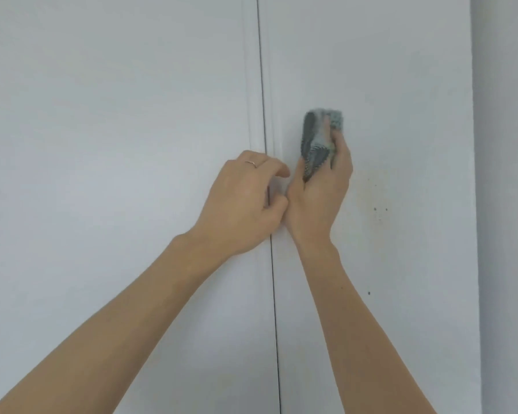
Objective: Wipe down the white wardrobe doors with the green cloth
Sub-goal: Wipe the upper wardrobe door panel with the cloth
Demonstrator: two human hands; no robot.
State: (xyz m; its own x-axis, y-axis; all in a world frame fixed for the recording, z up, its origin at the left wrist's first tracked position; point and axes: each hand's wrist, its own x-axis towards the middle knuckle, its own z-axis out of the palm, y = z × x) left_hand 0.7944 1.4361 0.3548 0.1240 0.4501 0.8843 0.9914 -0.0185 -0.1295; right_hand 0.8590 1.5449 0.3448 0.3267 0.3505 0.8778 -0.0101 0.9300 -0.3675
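Observation:
Two white wardrobe doors fill the view, the left door (117, 144) and the right door (401, 100), meeting at a dark vertical seam. My right hand (320, 198) holds a bunched green-grey cloth (319, 135) against the right door, just right of the seam. My left hand (243, 201) rests on the inner edge of the left door, fingers curled at the seam beside a small dark handle; a thin ring sits on one finger. Both hands touch each other near the seam.
Several small dark specks (377, 212) and a faint yellowish stain mark the right door to the right of my right hand. A grey wall (506, 174) runs along the wardrobe's right edge.

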